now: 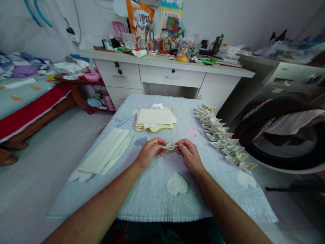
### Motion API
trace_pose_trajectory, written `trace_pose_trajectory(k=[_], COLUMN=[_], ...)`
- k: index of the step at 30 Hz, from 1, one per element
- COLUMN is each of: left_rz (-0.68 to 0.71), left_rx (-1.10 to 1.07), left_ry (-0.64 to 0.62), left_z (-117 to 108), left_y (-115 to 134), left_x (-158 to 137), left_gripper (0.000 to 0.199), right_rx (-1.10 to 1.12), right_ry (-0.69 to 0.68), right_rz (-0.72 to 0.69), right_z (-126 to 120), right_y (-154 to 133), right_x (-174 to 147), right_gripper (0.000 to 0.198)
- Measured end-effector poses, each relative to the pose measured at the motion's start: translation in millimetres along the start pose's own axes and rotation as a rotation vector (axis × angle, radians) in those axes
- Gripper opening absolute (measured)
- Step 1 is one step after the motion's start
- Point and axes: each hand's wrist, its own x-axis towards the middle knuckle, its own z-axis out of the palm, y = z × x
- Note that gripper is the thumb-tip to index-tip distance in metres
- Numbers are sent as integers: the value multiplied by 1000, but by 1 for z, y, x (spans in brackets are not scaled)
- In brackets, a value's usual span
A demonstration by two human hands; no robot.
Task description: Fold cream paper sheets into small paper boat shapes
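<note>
A small folded paper boat (169, 146) is held level above the cloth, stretched between my two hands. My left hand (152, 149) pinches its left tip between thumb and fingers. The right tip is pinched the same way by my right hand (188, 151). Several similar paper boats (218, 130) stand in a long row along the right side of the table. Beyond my hands lies a stack of cream and yellow paper sheets (154, 117). To the left of my left hand is a pile of pale green folded paper (105, 150).
A light blue patterned cloth (152, 196) covers the table. Behind it stands a white desk (172, 76) crowded with jars and packets. A washing machine (286, 112) with cloth hanging from its door is at the right, and a bed (30, 98) is at the left.
</note>
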Motion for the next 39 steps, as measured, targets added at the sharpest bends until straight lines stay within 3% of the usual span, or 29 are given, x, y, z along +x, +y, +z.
trace_pose_trajectory(k=[6,11,15,18,24,30,33,39], left_rz=[3,22,39,46,83,118,125,124], left_rx=[11,57,142,246,238,299,315,312], left_ry=[-23,-79,-71,-7,65,170,165,133], left_z=[-1,1,3,2,-2,-4,-4,-2], left_y=[-4,-3,-5,-8,-8,-5,-5,-5], left_x=[1,-2,-1,1,3,2,2,0], left_gripper=[21,31,57,54,43,28,28,27], right_rx=[-82,-311,-443,-488,-429,-188,-82,-98], right_ry=[46,109,69,17,-9,-106,-151,-202], right_rz=[-26,-103,-161,-209,-211,-120,-86,-43], right_z=[2,3,5,5,4,6,6,6], right_y=[2,6,5,2,-1,-5,-6,-6], right_x=[1,0,-3,-4,-5,-6,-5,-6], right_gripper=[23,20,16,14,16,18,23,29])
